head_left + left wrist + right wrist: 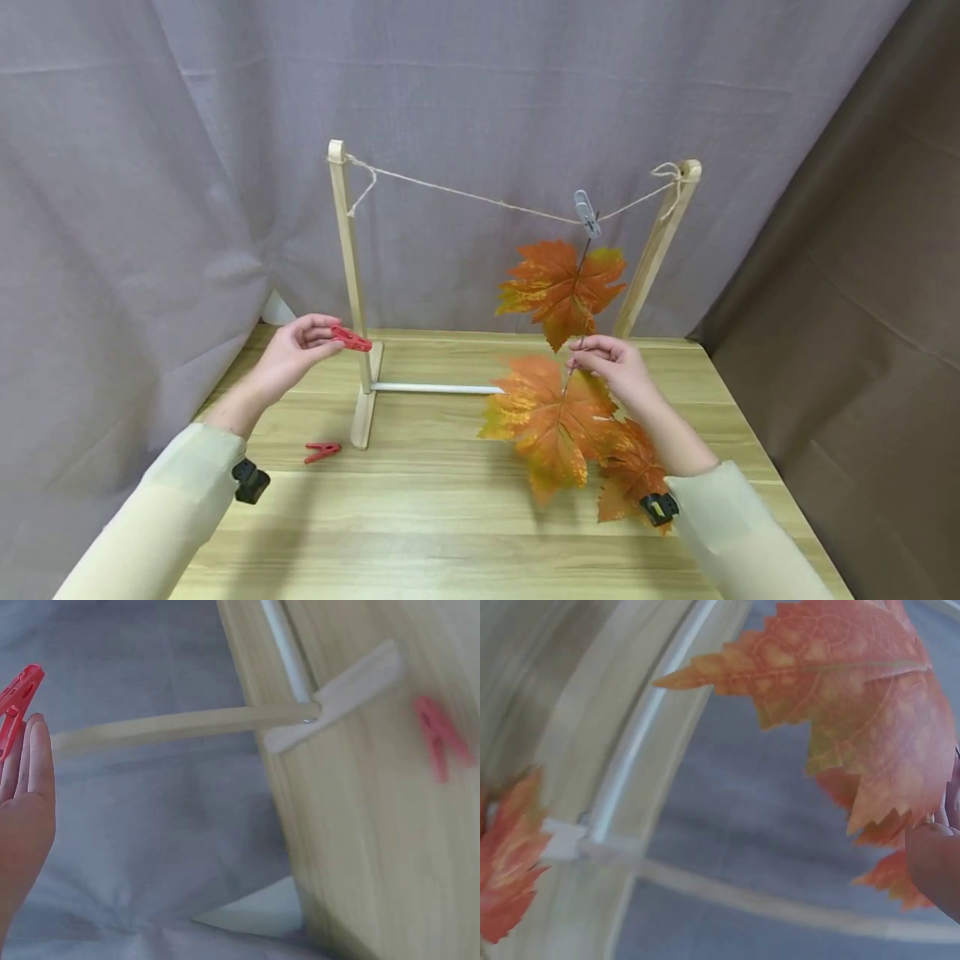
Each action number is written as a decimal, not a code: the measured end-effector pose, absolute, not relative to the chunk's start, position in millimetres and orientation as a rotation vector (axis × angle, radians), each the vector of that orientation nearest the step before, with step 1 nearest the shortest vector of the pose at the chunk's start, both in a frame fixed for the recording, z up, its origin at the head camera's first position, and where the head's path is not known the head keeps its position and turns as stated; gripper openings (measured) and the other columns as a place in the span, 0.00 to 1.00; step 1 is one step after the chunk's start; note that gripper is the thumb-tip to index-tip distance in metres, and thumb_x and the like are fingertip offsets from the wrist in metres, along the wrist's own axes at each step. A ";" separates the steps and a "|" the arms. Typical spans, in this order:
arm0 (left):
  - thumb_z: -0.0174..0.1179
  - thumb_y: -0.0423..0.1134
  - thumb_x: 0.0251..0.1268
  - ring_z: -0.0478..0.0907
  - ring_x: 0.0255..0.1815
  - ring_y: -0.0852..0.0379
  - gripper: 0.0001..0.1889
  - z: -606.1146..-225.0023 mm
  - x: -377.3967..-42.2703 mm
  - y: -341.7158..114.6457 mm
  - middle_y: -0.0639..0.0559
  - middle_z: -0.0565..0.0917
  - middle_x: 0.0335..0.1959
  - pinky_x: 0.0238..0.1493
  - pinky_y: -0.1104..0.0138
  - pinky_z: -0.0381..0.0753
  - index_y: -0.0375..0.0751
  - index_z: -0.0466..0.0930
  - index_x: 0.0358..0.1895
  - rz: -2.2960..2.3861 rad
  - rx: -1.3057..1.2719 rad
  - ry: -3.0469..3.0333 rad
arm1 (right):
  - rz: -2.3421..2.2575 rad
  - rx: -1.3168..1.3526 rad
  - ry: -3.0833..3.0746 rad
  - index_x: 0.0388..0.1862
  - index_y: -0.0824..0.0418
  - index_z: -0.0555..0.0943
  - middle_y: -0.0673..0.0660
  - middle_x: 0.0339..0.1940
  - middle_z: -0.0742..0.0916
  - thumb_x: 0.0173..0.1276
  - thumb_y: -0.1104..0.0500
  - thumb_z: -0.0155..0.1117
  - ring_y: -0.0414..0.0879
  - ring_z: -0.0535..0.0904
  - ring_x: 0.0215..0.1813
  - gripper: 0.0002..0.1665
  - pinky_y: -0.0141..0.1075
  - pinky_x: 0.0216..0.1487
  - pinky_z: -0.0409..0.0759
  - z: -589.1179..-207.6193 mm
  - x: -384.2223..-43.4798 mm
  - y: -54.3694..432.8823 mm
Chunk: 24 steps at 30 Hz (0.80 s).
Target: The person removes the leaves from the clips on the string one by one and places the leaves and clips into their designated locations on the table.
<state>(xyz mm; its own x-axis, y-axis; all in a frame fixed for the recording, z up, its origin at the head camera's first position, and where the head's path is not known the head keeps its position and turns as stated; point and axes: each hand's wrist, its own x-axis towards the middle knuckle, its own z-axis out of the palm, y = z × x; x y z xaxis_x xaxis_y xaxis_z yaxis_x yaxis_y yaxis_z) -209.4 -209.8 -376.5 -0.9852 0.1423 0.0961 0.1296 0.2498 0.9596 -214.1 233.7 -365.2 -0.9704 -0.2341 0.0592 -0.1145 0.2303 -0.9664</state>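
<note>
Between thumb and fingers my left hand (288,354) pinches a red clothespin (351,337), close to the left post of a wooden stand. The same clothespin (16,701) shows at the edge of the left wrist view. My right hand (617,367) pinches the stem of an orange-yellow maple leaf (551,417), which hangs down over the table. Above that hand, another maple leaf (566,287) hangs from the string (472,196), held by a grey clothespin (587,215). In the right wrist view the pinched leaf (840,690) covers part of the hand.
A third maple leaf (633,475) lies on the table under my right forearm. Another red clothespin (322,452) lies at the left, near the stand's foot (363,421). The stand's left post (348,250) and right post (651,258) carry the string; a white rod (435,388) runs low between them.
</note>
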 end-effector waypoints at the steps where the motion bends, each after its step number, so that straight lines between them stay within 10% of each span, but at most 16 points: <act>1: 0.57 0.31 0.64 0.77 0.38 0.75 0.22 -378.4 -208.5 -210.9 0.70 0.78 0.34 0.44 0.82 0.76 0.22 0.65 0.57 1.895 0.262 2.475 | -1.874 -0.326 2.377 0.40 0.59 0.79 0.40 0.29 0.87 0.69 0.63 0.55 0.32 0.83 0.36 0.05 0.24 0.43 0.79 -368.0 -212.6 239.3; 9: 0.57 0.30 0.62 0.76 0.37 0.76 0.19 -394.7 -200.6 -223.4 0.69 0.78 0.33 0.41 0.81 0.76 0.23 0.65 0.52 1.835 0.203 2.509 | -1.863 -0.230 2.417 0.39 0.54 0.80 0.38 0.28 0.86 0.70 0.62 0.55 0.31 0.82 0.36 0.06 0.23 0.40 0.79 -384.8 -205.1 283.4; 17: 0.56 0.31 0.63 0.75 0.37 0.77 0.23 -413.7 -195.8 -232.0 0.31 0.79 0.48 0.43 0.81 0.75 0.22 0.66 0.59 1.639 0.225 2.603 | -1.816 -0.095 2.480 0.36 0.45 0.79 0.36 0.28 0.86 0.70 0.58 0.55 0.29 0.82 0.35 0.07 0.21 0.39 0.78 -400.0 -204.1 322.0; 24: 0.56 0.30 0.63 0.74 0.37 0.78 0.21 -424.6 -195.0 -237.4 0.27 0.77 0.50 0.42 0.80 0.76 0.22 0.68 0.56 1.602 0.214 2.612 | -1.853 -0.041 2.440 0.36 0.44 0.78 0.37 0.29 0.86 0.71 0.57 0.55 0.29 0.81 0.35 0.07 0.20 0.39 0.78 -410.3 -203.6 343.7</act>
